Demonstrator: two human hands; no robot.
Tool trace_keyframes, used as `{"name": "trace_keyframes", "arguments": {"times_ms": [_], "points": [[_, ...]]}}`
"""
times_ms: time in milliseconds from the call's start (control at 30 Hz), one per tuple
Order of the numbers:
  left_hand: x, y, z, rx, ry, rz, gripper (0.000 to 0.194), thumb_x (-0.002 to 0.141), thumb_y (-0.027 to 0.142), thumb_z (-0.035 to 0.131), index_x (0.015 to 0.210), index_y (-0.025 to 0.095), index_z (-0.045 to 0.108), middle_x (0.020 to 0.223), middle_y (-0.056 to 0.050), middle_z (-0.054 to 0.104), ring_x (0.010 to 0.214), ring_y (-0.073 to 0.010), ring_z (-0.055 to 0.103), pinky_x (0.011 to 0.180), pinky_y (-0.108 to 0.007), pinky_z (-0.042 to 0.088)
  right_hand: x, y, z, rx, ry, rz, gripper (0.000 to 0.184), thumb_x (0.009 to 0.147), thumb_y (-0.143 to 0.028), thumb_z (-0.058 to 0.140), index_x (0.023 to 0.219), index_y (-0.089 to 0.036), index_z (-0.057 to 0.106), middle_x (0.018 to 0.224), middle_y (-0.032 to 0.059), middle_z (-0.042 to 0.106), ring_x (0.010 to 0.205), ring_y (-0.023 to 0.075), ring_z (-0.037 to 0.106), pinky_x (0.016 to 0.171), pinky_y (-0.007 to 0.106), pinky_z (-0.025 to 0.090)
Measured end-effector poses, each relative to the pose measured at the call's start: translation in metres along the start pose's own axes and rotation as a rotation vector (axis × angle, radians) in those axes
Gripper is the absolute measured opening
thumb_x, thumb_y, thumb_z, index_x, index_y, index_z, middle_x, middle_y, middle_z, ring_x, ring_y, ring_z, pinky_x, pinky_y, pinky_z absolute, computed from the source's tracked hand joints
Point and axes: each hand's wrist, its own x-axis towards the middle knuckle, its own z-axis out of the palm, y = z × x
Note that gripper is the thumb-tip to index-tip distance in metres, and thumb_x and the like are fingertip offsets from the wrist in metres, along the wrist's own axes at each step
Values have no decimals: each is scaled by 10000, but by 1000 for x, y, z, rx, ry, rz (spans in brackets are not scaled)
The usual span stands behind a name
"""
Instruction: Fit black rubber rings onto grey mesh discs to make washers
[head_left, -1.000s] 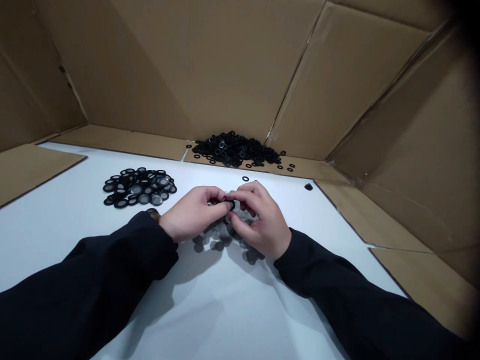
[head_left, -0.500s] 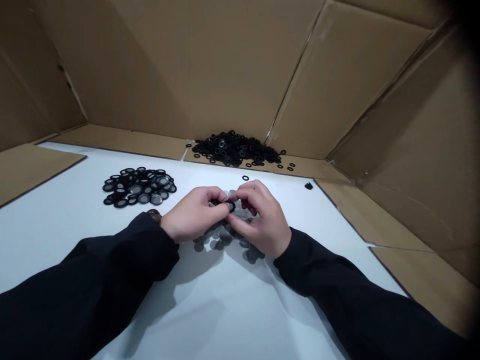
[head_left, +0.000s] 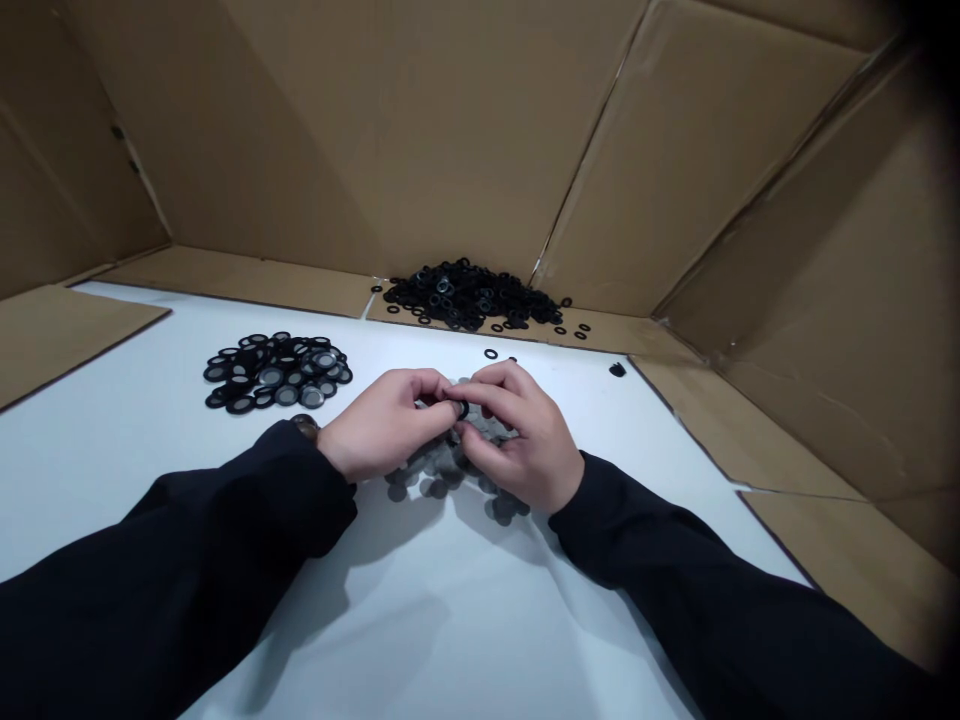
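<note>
Between the fingertips of both hands is a small black ring (head_left: 464, 409), partly covered by the fingers. My left hand (head_left: 390, 420) pinches it with thumb and forefinger from the left. From the other side my right hand (head_left: 529, 425) closes on it, fingers curled over its edge. Whether a disc sits inside the ring cannot be made out. Under the hands lies a heap of thin grey discs (head_left: 442, 468), partly hidden. Off to the left is a pile of black rings with grey discs in them (head_left: 289, 378).
A large heap of black rings (head_left: 480, 300) lies on the cardboard strip at the back, with one loose ring (head_left: 490, 354) on the white table (head_left: 375, 610). A small black piece (head_left: 617, 370) lies at the right. Cardboard walls (head_left: 465, 130) enclose the back and sides.
The right fingers have closed further over the ring, covering more of it. Both hands stay in nearly the same place above the grey discs.
</note>
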Motion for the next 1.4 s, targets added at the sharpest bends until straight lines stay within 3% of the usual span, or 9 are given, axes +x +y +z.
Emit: {"name": "trace_keyframes", "arguments": {"times_ms": [200,367,767,867,967,1033,1133,1267,1400], "points": [[0,2,1,-4,7,9,113,775,262,556,745,167,609,701,-9,608,633,-136,542,577,-248,428,1,-2,0,19,-43,63,422,762,-132,618,1167,-237,558,1037,76,538,907,196,556,748,361,528],[-1,5,1,7,5,-13,117,771,268,564,708,177,602,667,6,572,600,-123,499,554,-249,393,2,-4,2,-7,8,115,267,759,-144,637,1008,-223,580,991,61,530,834,171,542,688,322,510],[-3,8,-8,-16,9,35,132,774,273,554,791,168,632,743,-7,634,670,-141,565,608,-242,426,4,-11,4,81,-43,74,471,824,-99,548,1264,-266,562,1061,80,510,954,196,546,802,381,520],[-1,5,-23,97,63,43,198,802,345,553,816,166,636,697,-7,622,607,-140,538,563,-244,400,5,-5,3,51,-74,126,534,839,-128,545,1354,-253,482,1117,94,524,910,183,552,789,373,525],[3,-2,-47,295,206,45,233,794,371,570,875,174,665,770,-32,661,656,-164,561,611,-262,410,7,10,-2,-68,-71,240,416,878,-218,541,1294,-211,529,1107,103,560,925,193,572,834,400,520],[5,-6,-64,464,342,54,255,804,358,547,947,190,676,846,-53,684,737,-195,588,678,-282,414,5,17,-6,-142,-130,302,409,893,-321,550,1277,-181,544,1195,139,554,1092,238,556,941,452,484],[5,-12,-86,676,496,79,230,796,312,522,944,206,661,863,-76,687,784,-232,589,701,-309,398,0,14,-7,-194,-361,330,653,879,-494,552,1430,-178,398,1443,195,409,1355,314,377,1087,551,344],[4,-21,-109,886,498,-10,135,750,231,516,770,206,648,823,-110,663,766,-268,566,678,-353,394,-5,-11,6,-245,-568,298,963,732,-675,631,1507,-231,271,1560,194,242,1436,416,190,1098,664,232],[3,-28,-122,1099,480,-49,139,731,211,532,671,162,646,856,-152,618,907,-333,560,792,-430,427,1,-20,21,-251,-537,278,818,792,-639,588,1465,-226,375,1520,174,342,1417,385,267,1115,626,242]]}}
